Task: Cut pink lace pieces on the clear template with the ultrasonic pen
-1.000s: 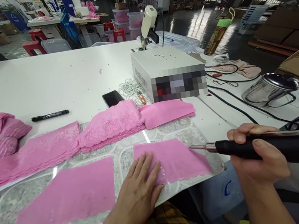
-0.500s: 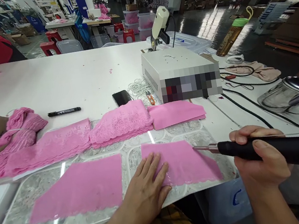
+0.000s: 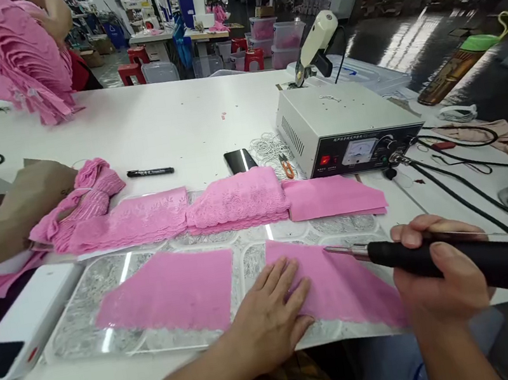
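My left hand (image 3: 269, 316) lies flat, fingers spread, on a pink lace piece (image 3: 341, 285) at the near edge of a clear glass sheet (image 3: 106, 290). My right hand (image 3: 441, 276) grips a black cutting tool (image 3: 477, 257), whose metal tip (image 3: 336, 251) rests at the upper edge of that piece. A second pink lace piece (image 3: 169, 293) lies to the left on the glass. Behind them sit stacks of pink lace (image 3: 236, 199) and plain pink pieces (image 3: 332, 197).
A white control box (image 3: 345, 130) with cables stands at the right; a phone (image 3: 240, 161), orange snips (image 3: 285, 166), a black marker (image 3: 150, 172) and a pink lace bundle (image 3: 82, 201) lie behind. At far left another person holds pink lace (image 3: 24, 53).
The view has swung left and up, showing another person with pink lace at far left. My left hand stays flat on the piece; the tool tip stays at its edge.
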The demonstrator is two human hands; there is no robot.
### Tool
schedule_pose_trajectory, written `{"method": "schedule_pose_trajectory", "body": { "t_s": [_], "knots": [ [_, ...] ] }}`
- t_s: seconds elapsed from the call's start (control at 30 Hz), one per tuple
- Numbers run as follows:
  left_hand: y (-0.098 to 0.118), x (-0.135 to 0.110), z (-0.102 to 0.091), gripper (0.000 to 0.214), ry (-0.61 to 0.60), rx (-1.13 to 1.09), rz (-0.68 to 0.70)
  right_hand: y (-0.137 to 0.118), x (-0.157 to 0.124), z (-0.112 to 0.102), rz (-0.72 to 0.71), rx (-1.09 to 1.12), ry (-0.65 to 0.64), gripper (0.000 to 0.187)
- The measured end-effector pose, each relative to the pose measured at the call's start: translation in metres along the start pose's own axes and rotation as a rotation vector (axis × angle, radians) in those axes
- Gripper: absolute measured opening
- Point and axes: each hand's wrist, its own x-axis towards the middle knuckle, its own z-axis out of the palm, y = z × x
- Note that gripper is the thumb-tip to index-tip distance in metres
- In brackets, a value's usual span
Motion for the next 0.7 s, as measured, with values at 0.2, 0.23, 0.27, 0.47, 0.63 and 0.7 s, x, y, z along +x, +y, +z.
{"method": "schedule_pose_trajectory", "body": {
  "t_s": [0.2, 0.23, 0.27, 0.47, 0.63, 0.7],
  "knots": [
    [0.001, -0.001, 0.002, 0.05, -0.024, -0.025, -0.017, 0.008, -0.003, 0.01, -0.007, -0.008, -0.04, 0.017],
    [0.001, -0.001, 0.002, 0.05, -0.028, -0.028, -0.021, 0.008, -0.002, 0.01, -0.011, -0.016, -0.043, 0.017],
    [0.001, -0.001, 0.003, 0.05, -0.03, -0.03, -0.025, 0.008, -0.002, 0.009, -0.015, -0.025, -0.048, 0.016],
    [0.003, -0.002, 0.005, 0.049, 0.011, -0.032, -0.037, 0.007, -0.001, 0.007, -0.066, -0.042, -0.073, 0.013],
    [0.003, -0.001, 0.006, 0.049, 0.046, -0.013, -0.042, 0.007, -0.002, 0.011, -0.046, -0.033, -0.093, 0.013],
    [0.003, -0.001, 0.006, 0.05, 0.044, -0.005, -0.037, 0.006, -0.004, 0.016, -0.028, -0.028, -0.086, 0.014]
  ]
}}
